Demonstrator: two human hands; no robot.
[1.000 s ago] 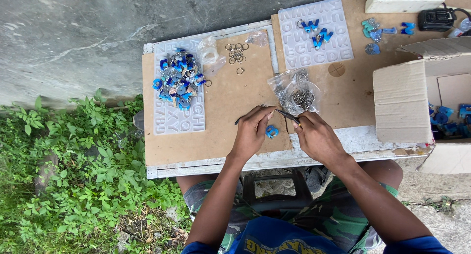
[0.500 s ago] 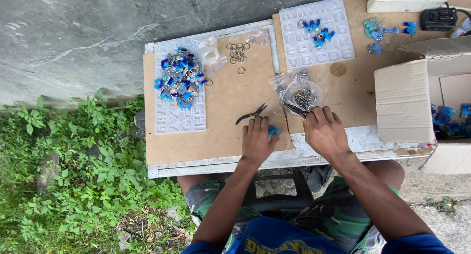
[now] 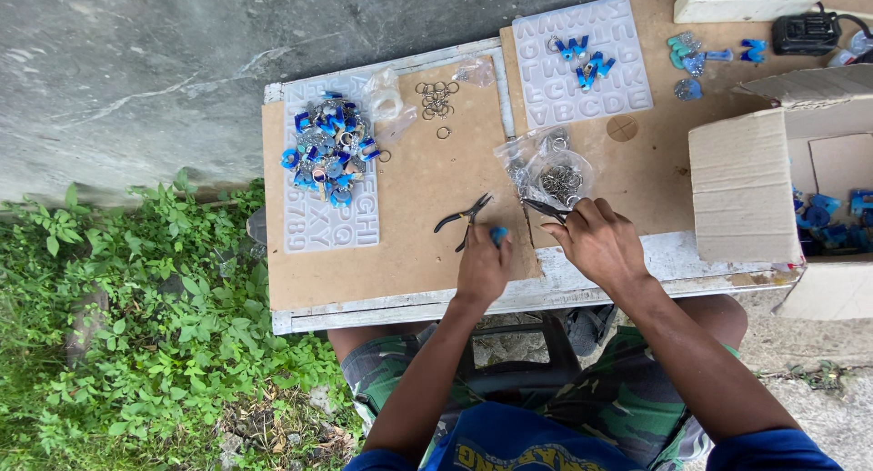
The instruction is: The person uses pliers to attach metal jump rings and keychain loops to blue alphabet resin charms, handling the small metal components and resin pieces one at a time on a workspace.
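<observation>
My left hand (image 3: pixel 482 269) rests on the brown board (image 3: pixel 409 262) near the table's front edge, fingertips pinching a small blue piece (image 3: pixel 498 235). A pair of black pliers (image 3: pixel 462 219) lies on the board just beyond that hand, untouched. My right hand (image 3: pixel 602 245) grips a second pair of dark pliers (image 3: pixel 546 209), whose tips point at a clear plastic bag of metal rings (image 3: pixel 556 173). The two hands are about a hand's width apart.
A heap of blue letter keychains (image 3: pixel 329 146) sits on a translucent letter mould (image 3: pixel 318 225) at the left. Loose rings (image 3: pixel 436 98) lie behind. A second mould (image 3: pixel 582 80) and an open cardboard box (image 3: pixel 741 185) are to the right. Plants (image 3: pixel 136 344) grow left of the table.
My left hand has let go of the black pliers, which now lie on the board, and drawn back with the blue piece. My right hand shifted slightly right with its pliers.
</observation>
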